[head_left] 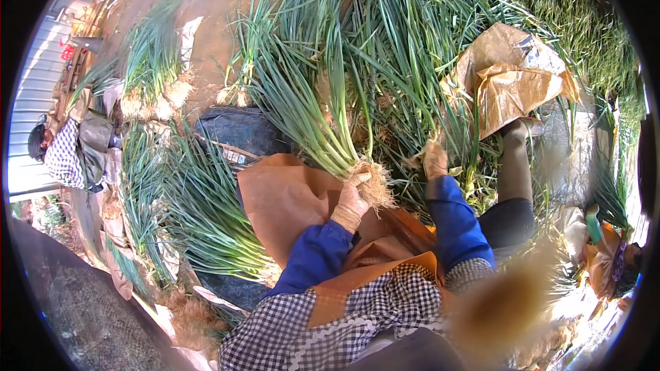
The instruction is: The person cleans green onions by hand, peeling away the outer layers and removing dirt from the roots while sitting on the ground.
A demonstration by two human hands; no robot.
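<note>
My left hand (349, 205) is closed round the lower end of a bunch of spring onions (328, 139), just by its pale, bushy roots (375, 185). The long green leaves of this bunch fan away toward the upper left. To the right, my right hand (434, 160) reaches down at the near edge of a big heap of spring onions (419, 34). Its fingers look curled, with wispy straw-coloured strands beside them; what they grip is hard to make out. A brown apron (275, 189) covers my lap beneath the held bunch.
Laid-out spring onions (213, 206) are at my left, beside a dark plastic bundle (240, 130). More root-ended bunches (155, 75) lie farther off. A tan woven sack (515, 82) is at the right. One person (72, 151) sits at far left, another (612, 261) at far right.
</note>
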